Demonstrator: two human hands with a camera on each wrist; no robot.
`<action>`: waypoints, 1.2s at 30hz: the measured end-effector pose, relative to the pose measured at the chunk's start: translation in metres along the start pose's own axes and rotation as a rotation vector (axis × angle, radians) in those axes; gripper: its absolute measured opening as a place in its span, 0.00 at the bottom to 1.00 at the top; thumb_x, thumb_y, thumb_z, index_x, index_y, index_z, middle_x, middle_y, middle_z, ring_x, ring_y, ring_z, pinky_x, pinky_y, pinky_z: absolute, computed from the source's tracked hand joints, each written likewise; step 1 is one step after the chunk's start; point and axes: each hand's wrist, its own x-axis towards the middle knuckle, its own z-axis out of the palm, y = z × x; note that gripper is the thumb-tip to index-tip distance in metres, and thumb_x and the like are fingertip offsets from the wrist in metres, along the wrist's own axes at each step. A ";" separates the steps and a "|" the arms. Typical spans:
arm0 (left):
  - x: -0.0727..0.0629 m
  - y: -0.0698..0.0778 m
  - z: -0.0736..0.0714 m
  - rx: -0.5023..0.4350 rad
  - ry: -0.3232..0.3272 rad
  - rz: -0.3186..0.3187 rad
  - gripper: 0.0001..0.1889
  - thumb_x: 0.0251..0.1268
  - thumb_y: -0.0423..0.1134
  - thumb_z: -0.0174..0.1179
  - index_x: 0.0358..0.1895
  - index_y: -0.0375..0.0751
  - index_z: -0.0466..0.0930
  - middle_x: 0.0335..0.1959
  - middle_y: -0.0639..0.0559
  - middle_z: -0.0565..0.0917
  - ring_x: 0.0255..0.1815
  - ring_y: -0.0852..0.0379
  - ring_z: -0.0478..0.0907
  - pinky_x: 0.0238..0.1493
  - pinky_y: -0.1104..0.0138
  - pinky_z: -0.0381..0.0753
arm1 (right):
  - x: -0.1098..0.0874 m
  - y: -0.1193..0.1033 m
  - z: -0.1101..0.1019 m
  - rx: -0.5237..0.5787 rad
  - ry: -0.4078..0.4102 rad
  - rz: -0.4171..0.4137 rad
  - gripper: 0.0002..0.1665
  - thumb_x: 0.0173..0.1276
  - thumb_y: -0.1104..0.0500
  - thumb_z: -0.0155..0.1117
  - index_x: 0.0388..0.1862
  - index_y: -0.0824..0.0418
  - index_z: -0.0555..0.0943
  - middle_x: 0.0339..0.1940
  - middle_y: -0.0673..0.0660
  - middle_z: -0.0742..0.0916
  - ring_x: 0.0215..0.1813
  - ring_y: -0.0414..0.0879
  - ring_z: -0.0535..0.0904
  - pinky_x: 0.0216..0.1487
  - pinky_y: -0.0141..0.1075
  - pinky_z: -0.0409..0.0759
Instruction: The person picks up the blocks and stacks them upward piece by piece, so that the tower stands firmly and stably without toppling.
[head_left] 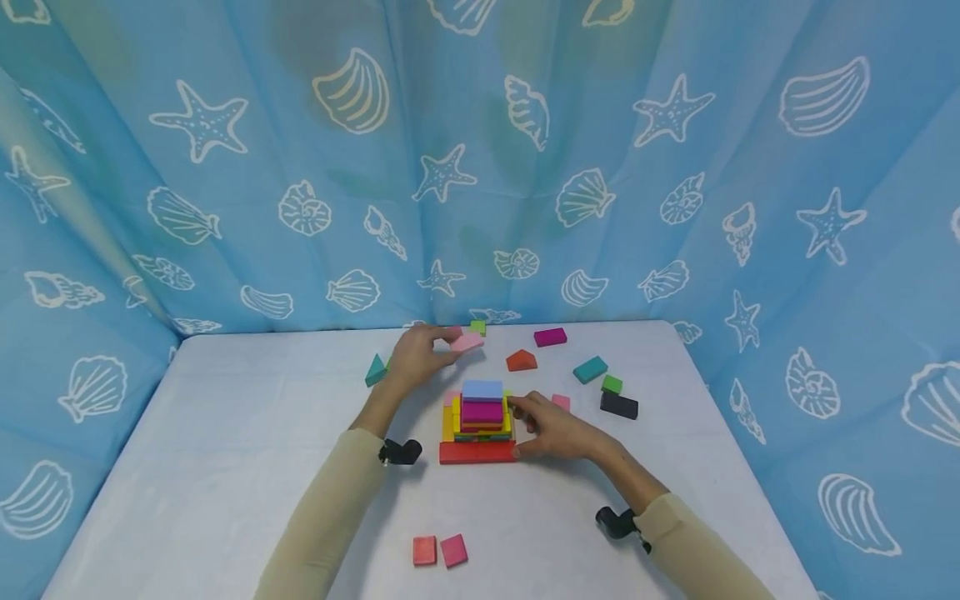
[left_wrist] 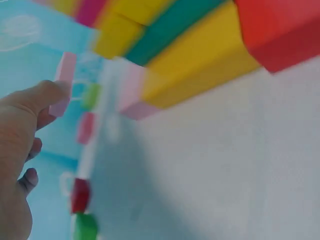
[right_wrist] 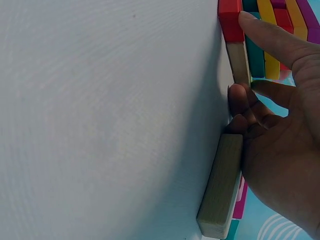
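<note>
Between the thumb and fingers of my left hand (head_left: 420,354) is a flat pink block (left_wrist: 64,82), held up behind a stack of coloured blocks. The stack has a red block row (head_left: 477,452) in front, yellow blocks (left_wrist: 195,55) at its sides, and magenta block (head_left: 482,412) layers under a light blue block (head_left: 482,390) on top. My right hand (head_left: 558,429) rests at the stack's right side, its thumb against the red end and its fingertips by the wooden block (right_wrist: 238,62) behind it. Close to the little finger lies another wooden-sided block (right_wrist: 222,185).
Behind and right lie an orange roof-shaped block (head_left: 521,360), a magenta block (head_left: 551,337), a teal block (head_left: 590,369), a green block (head_left: 612,384) and a black block (head_left: 619,406). A teal triangle (head_left: 376,371) is at left. Two reddish squares, one a red square (head_left: 424,550), lie in front.
</note>
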 end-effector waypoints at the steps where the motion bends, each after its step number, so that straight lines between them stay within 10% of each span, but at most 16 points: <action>1: -0.005 -0.001 -0.006 -0.031 0.046 0.007 0.19 0.61 0.50 0.72 0.54 0.51 0.88 0.46 0.54 0.88 0.45 0.51 0.78 0.48 0.56 0.80 | 0.000 0.000 0.000 -0.003 0.001 0.004 0.53 0.58 0.50 0.79 0.78 0.55 0.63 0.55 0.50 0.75 0.51 0.45 0.71 0.45 0.34 0.79; 10: -0.068 0.022 -0.050 -0.099 0.201 0.208 0.18 0.57 0.48 0.74 0.51 0.52 0.88 0.47 0.55 0.88 0.47 0.51 0.77 0.48 0.54 0.78 | -0.001 0.003 -0.001 0.009 0.000 -0.002 0.54 0.57 0.50 0.80 0.78 0.56 0.63 0.55 0.50 0.76 0.51 0.45 0.71 0.44 0.33 0.79; 17: -0.103 0.050 -0.045 -0.005 0.187 0.398 0.20 0.52 0.48 0.77 0.51 0.53 0.88 0.46 0.58 0.86 0.50 0.58 0.76 0.53 0.57 0.75 | -0.001 0.004 -0.001 0.024 0.007 -0.009 0.54 0.56 0.50 0.80 0.78 0.56 0.64 0.54 0.50 0.75 0.51 0.45 0.71 0.44 0.34 0.79; 36: -0.114 0.061 -0.023 0.205 0.143 0.394 0.20 0.55 0.53 0.74 0.52 0.57 0.89 0.45 0.57 0.84 0.48 0.54 0.77 0.49 0.58 0.69 | 0.001 0.001 0.002 0.003 0.015 -0.016 0.53 0.56 0.51 0.80 0.78 0.55 0.64 0.55 0.50 0.76 0.50 0.45 0.72 0.44 0.33 0.79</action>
